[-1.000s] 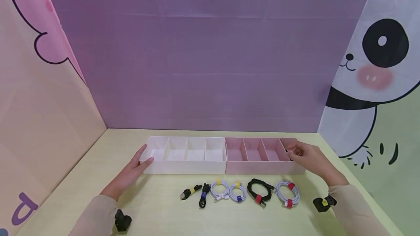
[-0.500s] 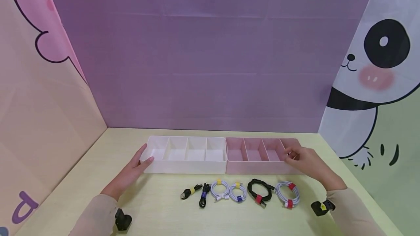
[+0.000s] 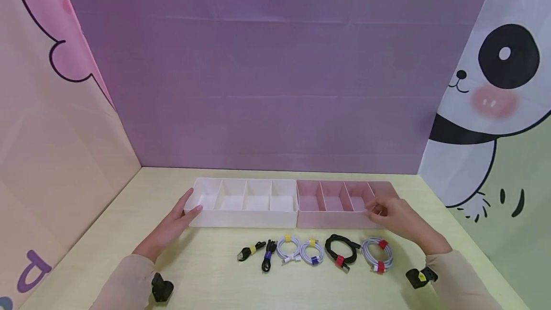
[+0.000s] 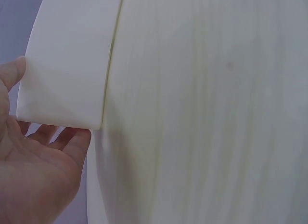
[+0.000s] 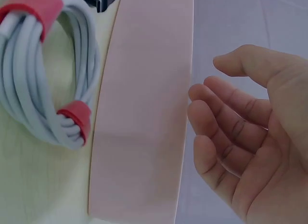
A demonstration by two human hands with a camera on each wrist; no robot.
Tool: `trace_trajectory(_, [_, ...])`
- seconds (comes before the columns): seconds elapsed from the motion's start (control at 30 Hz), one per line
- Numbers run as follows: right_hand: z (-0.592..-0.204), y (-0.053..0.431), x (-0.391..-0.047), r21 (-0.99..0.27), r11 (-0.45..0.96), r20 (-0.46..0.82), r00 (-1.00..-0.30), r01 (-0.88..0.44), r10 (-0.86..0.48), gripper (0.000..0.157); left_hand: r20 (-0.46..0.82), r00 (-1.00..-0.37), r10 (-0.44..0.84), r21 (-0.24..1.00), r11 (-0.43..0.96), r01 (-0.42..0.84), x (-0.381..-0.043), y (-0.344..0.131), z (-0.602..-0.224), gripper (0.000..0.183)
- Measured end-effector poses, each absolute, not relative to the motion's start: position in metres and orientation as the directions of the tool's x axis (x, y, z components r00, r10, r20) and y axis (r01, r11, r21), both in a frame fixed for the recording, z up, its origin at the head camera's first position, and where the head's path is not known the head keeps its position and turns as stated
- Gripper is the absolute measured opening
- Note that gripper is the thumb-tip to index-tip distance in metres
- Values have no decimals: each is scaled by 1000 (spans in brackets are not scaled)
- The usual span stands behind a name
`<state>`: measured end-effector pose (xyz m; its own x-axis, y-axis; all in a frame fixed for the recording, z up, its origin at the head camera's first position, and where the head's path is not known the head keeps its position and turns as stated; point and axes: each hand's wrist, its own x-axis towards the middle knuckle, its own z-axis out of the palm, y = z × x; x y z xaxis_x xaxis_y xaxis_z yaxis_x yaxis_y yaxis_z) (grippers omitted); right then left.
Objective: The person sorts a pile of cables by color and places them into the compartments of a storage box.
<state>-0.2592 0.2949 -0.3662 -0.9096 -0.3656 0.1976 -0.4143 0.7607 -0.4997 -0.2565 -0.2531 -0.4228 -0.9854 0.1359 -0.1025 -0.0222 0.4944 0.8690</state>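
Note:
A white divided box [image 3: 243,219] stands end to end with a pink divided box [image 3: 336,220] on the table. My left hand [image 3: 176,219] holds the white box's left end, thumb at the front edge and fingers against the end wall; the left wrist view shows the fingers [image 4: 72,142] at that end. My right hand [image 3: 398,216] hovers over the front rim of the pink box, near its right end, and hides part of the rightmost compartment. In the right wrist view its fingers [image 5: 204,118] are loosely curled, with nothing between them and the thumb.
In front of the boxes lie coiled cables in a row: two small black ones [image 3: 266,263], two white ones [image 3: 312,252], a larger black one [image 3: 335,251] and a white one with red ties [image 3: 388,254]. A purple backdrop [image 3: 275,85] rises behind the table.
My right hand has moved left and a little toward me from the pink box's rightmost compartment. A dark thing by its fingertips earlier no longer shows. The left hand stays put.

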Motion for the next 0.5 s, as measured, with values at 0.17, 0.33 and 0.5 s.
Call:
trace_trajectory(0.17, [-369,291,-259,-485,747,215,-890,-454,-401,14,-103,-985,138,865,501,-20,-258,-253,-422,87])
trace_trajectory(0.33, [-371,288,-258,-454,752,245,-878,-479,-412,10,-121,-983,136,866,499,-38,-258,-253,-421,87])
trace_trajectory(0.5, [-373,282,-256,-444,752,237,-874,-486,-425,11,-116,-984,135,869,494,-35,-257,-253,-422,87])
